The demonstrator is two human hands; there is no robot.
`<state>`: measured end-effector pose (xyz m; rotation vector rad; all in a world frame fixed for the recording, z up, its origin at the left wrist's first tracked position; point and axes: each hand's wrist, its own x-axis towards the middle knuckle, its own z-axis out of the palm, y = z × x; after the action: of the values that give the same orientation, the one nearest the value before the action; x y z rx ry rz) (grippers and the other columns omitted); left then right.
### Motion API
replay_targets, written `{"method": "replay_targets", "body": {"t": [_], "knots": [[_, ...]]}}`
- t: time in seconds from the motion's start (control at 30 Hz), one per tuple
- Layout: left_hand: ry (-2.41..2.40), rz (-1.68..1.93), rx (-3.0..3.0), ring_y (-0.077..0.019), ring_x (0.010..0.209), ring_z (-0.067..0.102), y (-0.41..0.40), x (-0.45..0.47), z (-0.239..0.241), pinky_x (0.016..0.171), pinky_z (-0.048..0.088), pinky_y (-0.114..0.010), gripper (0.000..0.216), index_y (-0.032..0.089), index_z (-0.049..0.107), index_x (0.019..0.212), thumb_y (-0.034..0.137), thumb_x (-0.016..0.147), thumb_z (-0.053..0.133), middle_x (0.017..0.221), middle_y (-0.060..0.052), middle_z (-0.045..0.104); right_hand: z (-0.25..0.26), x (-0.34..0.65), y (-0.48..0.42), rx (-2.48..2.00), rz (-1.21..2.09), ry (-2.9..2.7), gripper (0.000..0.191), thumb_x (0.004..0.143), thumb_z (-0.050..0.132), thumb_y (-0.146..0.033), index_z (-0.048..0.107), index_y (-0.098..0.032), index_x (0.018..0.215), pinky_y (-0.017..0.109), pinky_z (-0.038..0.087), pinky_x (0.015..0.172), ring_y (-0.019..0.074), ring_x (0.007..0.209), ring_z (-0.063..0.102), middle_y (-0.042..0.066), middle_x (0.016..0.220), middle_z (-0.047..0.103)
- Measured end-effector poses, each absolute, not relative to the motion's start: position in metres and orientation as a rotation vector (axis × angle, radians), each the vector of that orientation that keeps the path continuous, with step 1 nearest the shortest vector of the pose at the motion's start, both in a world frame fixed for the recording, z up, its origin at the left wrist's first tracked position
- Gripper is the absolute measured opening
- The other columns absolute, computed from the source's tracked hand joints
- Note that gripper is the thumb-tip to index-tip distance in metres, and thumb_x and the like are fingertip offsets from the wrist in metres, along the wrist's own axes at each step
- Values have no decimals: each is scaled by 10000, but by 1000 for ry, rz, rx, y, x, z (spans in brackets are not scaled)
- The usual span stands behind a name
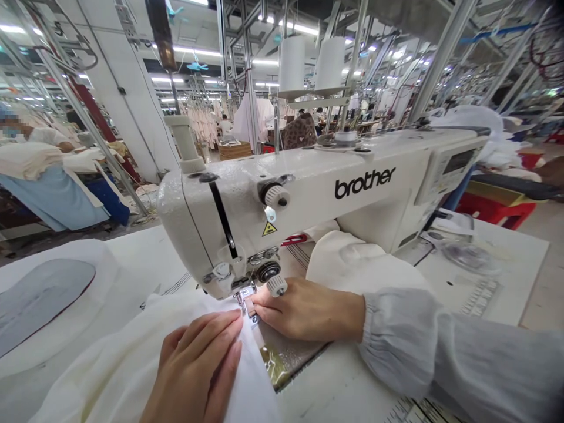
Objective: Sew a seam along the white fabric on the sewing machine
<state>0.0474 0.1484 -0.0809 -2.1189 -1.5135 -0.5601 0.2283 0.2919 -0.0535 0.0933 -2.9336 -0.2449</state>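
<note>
White fabric (132,346) lies across the left of the sewing table and runs up to the presser foot (244,294) of a white sewing machine (308,182). My left hand (198,358) rests on this fabric, fingers stretched out close together, their tips at its edge just in front of the foot. From the right, my right hand (304,308) reaches under the machine head. Its fingers are drawn together beside the foot; what they pinch, if anything, is too small to make out. Behind that wrist, a cream-white fabric piece (365,261) bunches under the machine arm.
A grey template-like panel (44,299) lies on white cloth at the left. Clear plastic (469,255) sits at the table's right. Thread cones (292,64) stand above the machine. A co-worker (39,135) is at the far left, behind piled cloth.
</note>
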Motion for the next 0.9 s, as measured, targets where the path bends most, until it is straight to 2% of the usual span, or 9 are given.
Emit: {"method": "replay_targets", "body": {"t": [0.13,0.3,0.4,0.5,0.67,0.77,0.9], "knots": [[-1474,-553,-2115,-98,1006,669,149,49,-78,845,409,-262,239,186,634,1096,238,943,457,1079,-22,751,-52,229,287,147,-334,-2913,176,964,508,-75,647,-67,857,304,438,526,173,677,568,108,891,666],[-1448,-493,-2104,-101,973,675,149,50,-75,814,395,-273,248,182,630,1100,217,938,445,1056,-21,754,-54,229,286,238,-378,-2862,197,939,490,-35,649,-57,825,299,444,534,170,651,546,112,796,633],[-1462,-461,-2104,-111,978,672,148,49,-77,817,387,-287,265,191,620,1131,218,928,451,1083,-17,749,-57,231,284,193,-349,-2848,186,963,472,-49,650,-42,910,307,485,598,181,711,556,112,846,634],[-1458,-435,-2111,-115,996,666,148,48,-79,838,365,-293,286,174,614,1160,213,912,475,1115,-35,742,-60,235,282,76,-280,-2839,174,993,482,-83,618,-24,1084,299,520,759,186,866,570,120,1009,639],[-1458,-360,-2133,-117,1066,638,147,44,-85,867,343,-304,373,176,580,1256,213,890,516,1192,-23,719,-62,239,278,-146,59,-2830,185,1016,486,-118,594,-93,1165,302,459,972,178,1031,528,91,1205,595],[-1441,-354,-2117,-115,1053,647,146,41,-85,864,349,-306,387,184,579,1268,213,889,511,1189,-9,721,-61,238,276,-136,112,-2832,187,1026,458,-115,601,-84,1141,313,465,951,179,1006,534,102,1213,597],[-1430,-298,-2084,-116,1039,670,146,40,-84,835,402,-298,363,209,610,1241,243,902,486,1205,8,716,-61,237,275,-69,60,-2845,183,1023,449,-103,620,-65,1072,340,485,854,192,921,552,96,1084,639]]}}
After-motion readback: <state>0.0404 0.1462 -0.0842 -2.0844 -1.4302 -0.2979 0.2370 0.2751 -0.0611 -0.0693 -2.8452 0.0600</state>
